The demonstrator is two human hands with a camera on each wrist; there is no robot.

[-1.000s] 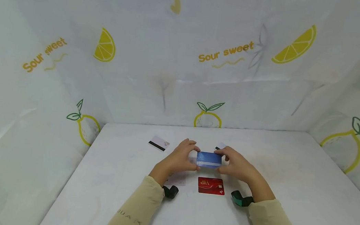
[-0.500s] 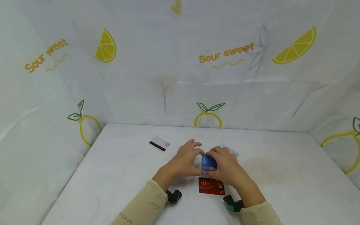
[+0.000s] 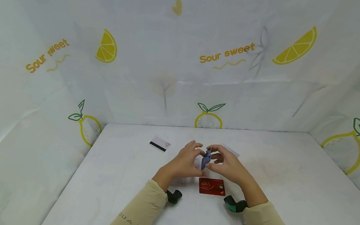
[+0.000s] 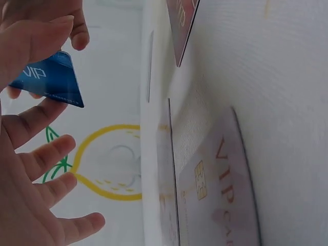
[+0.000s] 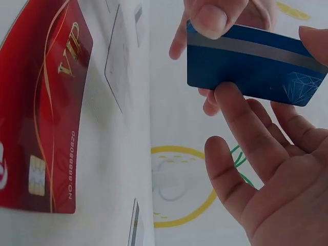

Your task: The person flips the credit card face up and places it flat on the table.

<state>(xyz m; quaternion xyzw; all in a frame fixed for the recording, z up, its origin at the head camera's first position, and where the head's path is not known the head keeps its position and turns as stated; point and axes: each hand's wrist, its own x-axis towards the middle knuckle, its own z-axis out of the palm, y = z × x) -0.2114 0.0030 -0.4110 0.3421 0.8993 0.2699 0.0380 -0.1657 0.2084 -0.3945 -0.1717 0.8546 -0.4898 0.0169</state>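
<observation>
A blue VIP card [image 3: 206, 160] is held above the table, seen nearly edge-on in the head view. My left hand [image 3: 181, 162] grips it from the left, thumb and index finger at opposite edges. From the other side, my right hand [image 3: 230, 167] pinches it too. One face of the blue card [image 5: 246, 66] shows a grey stripe in the right wrist view. The other face of the blue card [image 4: 51, 77] reads VIP in the left wrist view. Below the hands a red VIP card [image 3: 212, 186] lies flat on the table.
A pale VIP card [image 3: 179, 182] lies near my left wrist, partly covered in the head view. A white card with a black stripe [image 3: 159, 144] lies farther back on the left. Behind my right hand another white card [image 3: 231, 151] is partly hidden. A lemon-print sheet surrounds the white table.
The blue card has turned from facing the head camera to nearly edge-on. My right hand has moved left towards my left hand, and its fingers have shifted on the card.
</observation>
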